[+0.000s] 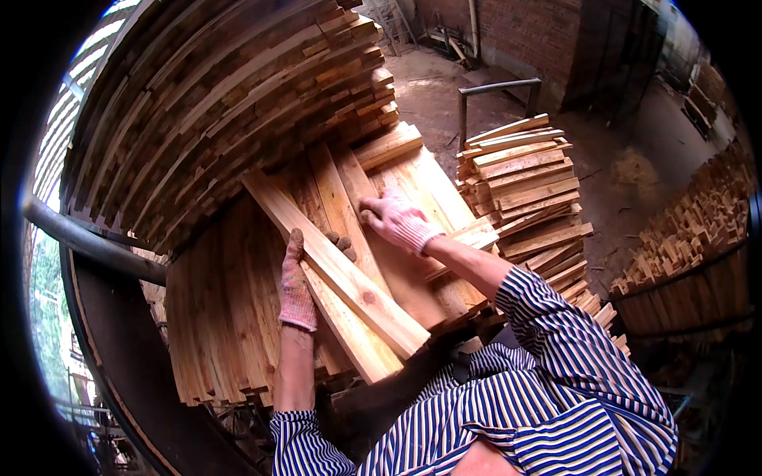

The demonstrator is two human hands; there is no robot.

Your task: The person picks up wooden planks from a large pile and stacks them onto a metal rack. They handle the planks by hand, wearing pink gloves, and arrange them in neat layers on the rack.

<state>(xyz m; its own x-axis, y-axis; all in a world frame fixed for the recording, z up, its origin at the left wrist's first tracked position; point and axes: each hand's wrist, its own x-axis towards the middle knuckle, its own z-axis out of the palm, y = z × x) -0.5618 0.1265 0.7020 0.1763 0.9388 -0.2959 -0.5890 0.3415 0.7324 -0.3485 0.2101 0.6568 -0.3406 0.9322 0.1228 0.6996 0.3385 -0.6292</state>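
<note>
Here, a gloved left hand [297, 287] clamps the edge of a long pale plank [333, 266] lying diagonally atop a board stack [214, 317], w/ the gloved right hand [394, 220] resting flat, fingers spread, on boards beside it; plank looks stiff, light, splintery, so best gripped mid-length.

A tall stack of short wooden slats [528, 190] stands on the dirt floor [627, 182], backed by a grey metal frame [496, 91] and a brick wall [528, 32], with a higher slat pile [214, 103] rising beside a dark pipe [87, 242].
</note>
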